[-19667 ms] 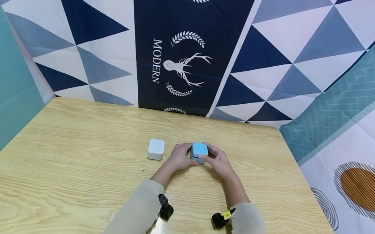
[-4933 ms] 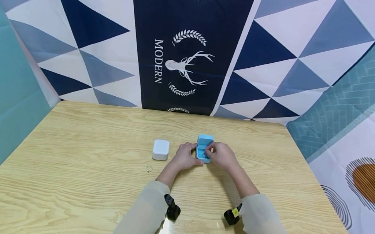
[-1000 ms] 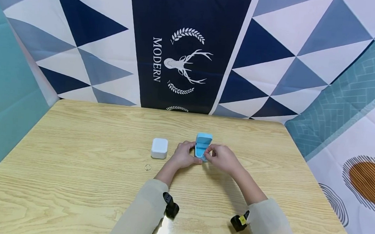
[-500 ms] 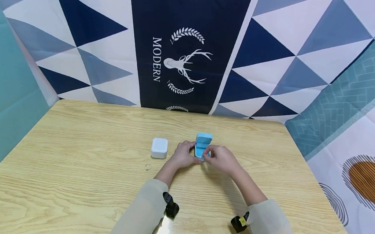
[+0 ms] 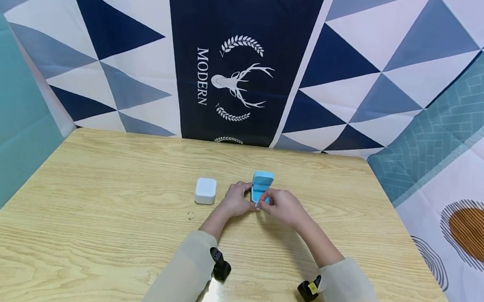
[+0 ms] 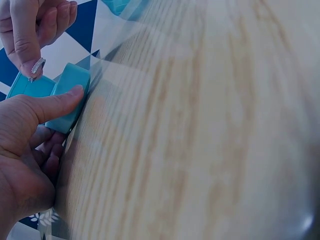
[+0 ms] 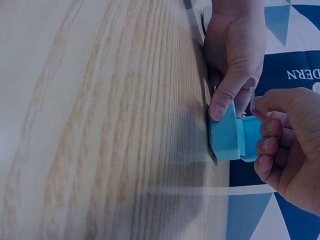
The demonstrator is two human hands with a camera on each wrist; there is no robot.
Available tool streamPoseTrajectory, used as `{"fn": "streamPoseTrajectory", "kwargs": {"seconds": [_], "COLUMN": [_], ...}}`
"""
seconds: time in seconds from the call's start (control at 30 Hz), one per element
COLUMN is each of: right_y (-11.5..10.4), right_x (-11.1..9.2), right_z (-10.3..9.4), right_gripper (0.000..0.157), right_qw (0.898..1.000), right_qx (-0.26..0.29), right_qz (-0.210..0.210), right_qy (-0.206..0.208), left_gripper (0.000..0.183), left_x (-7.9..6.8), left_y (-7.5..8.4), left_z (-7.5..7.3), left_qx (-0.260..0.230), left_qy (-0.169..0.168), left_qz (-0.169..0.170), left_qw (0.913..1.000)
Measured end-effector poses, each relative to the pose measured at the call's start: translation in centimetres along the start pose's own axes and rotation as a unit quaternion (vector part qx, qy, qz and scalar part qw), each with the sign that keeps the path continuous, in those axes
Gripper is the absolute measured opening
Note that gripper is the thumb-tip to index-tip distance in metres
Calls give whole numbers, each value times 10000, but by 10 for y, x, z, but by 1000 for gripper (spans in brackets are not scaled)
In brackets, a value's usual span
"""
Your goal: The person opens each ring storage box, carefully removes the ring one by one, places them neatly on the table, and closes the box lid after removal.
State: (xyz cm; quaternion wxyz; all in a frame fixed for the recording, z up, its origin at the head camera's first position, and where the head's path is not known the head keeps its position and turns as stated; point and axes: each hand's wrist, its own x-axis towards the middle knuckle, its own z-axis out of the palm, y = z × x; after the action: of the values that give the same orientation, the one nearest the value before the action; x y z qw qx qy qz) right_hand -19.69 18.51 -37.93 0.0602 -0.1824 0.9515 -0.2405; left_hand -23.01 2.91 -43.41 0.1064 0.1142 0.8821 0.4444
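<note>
A light-blue ring box (image 5: 263, 178) stands on the table with its lid raised at the back. My left hand (image 5: 235, 200) grips its base, the thumb lying along the front in the left wrist view. Just above the box's front edge, my right hand (image 5: 284, 206) pinches a silver ring (image 6: 38, 65) set with small stones. That ring shows outside the box between thumb and index fingertip, partly covered by them. To the left of my hands sit a closed white box (image 5: 205, 191) and, in front of it, a second thin ring (image 5: 191, 215) lying on the wood.
The wooden table (image 5: 111, 235) runs back to a patterned cloth wall (image 5: 132, 33). A teal cloth (image 5: 11, 95) hangs along its left side. Each sleeve carries a black wrist camera, the left one (image 5: 221, 267) near the table surface.
The blue box was closed at first, then stood with its lid up and my right fingers inside. Over the last second my right hand has drawn the ring forward and left, out of the box.
</note>
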Motion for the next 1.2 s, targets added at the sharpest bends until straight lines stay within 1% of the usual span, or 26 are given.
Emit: {"fn": "streamPoseTrajectory", "kwargs": {"seconds": [0.3, 0.73, 0.93, 1.2], "right_y": [-1, -3, -3, -1], "right_x": [-2, -3, -3, -4], "right_z": [3, 8, 11, 15], "right_gripper": [11, 19, 19, 18], "right_qw": [10000, 9999, 9998, 9996], "right_qx": [2, 13, 7, -16], "right_qz": [-67, -126, -132, -241], "right_qy": [-12, -111, -173, -159], "left_gripper": [71, 68, 66, 64], "left_x": [0, 1, 0, 1], "left_y": [1, -1, 0, 0], "left_z": [0, 1, 1, 0], "left_qx": [20, 22, 102, 101], "left_qy": [-4, 33, 37, 24], "left_qz": [14, 39, 9, 30], "left_qw": [10000, 10000, 9999, 9999]}}
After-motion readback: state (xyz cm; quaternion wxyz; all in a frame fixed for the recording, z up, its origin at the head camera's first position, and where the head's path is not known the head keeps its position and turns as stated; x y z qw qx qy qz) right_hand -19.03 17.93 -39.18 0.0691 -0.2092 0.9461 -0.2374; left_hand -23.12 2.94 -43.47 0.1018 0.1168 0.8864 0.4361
